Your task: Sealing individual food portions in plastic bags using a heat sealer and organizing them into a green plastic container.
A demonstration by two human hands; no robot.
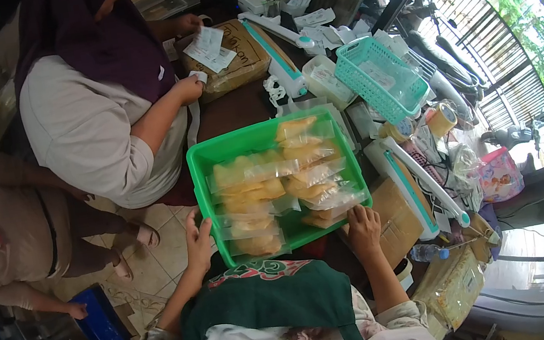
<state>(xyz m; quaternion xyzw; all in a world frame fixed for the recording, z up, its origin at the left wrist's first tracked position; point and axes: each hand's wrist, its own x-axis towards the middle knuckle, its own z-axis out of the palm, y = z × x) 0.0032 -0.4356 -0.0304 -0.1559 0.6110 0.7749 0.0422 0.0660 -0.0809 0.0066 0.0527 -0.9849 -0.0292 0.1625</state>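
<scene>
A bright green plastic tray (199, 174) sits in front of me, slightly tilted in view. Inside it lie several clear plastic packets of yellow-orange food pieces (315, 174), stacked in two rough columns. My left hand (199, 240) is at the tray's near left side, its thumb and fingers about the edge. At the near right corner my right hand (364, 228) has its fingers curled on the rim, close to the end of a packet; what lies under its fingertips is hidden.
Left of the tray a person handles paper slips (210, 49) over a taped brown box (237, 55). Two bag sealers (277, 63), a turquoise basket (382, 80) and jars (442, 118) crowd the right. Another person at far left holds a blue crate (104, 329).
</scene>
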